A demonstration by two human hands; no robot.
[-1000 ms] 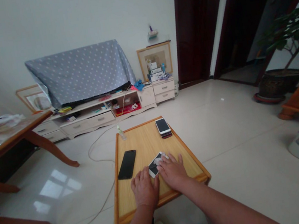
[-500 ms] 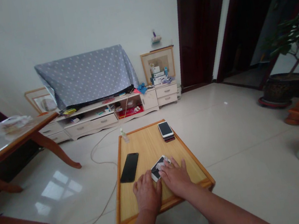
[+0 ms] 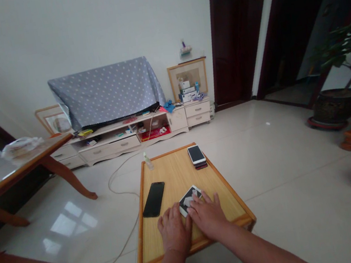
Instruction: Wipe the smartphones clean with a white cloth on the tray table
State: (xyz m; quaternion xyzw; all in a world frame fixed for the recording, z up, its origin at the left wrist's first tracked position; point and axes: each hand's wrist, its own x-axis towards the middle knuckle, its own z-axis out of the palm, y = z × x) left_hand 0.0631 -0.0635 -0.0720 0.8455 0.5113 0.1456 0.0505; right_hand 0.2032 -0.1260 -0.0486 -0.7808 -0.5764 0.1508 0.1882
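A white-framed smartphone [image 3: 183,210] lies slantwise on the small wooden table [image 3: 174,169] in front of me. At its lower left edge, my left hand [image 3: 174,232] steadies it between thumb and index finger, the other fingers resting on the tabletop. My right hand [image 3: 209,216] presses a crumpled white tissue [image 3: 188,200] onto the dark screen, its fingertips on the tissue. The hands and tissue cover part of the phone. To the left is a larger black smartphone [image 3: 154,199], lying flat.
A stack of phones [image 3: 196,155], a white one on top, sits at the table's far right corner. A small clear spray bottle [image 3: 148,161] stands at the far left corner. A cable [image 3: 121,245] runs over the floor at left, near a larger table [image 3: 56,153].
My right hand and the tissue have shifted slightly over the phone's screen, and more of the tissue shows. My left hand stays at the phone's edge. The whole view has tilted a little.
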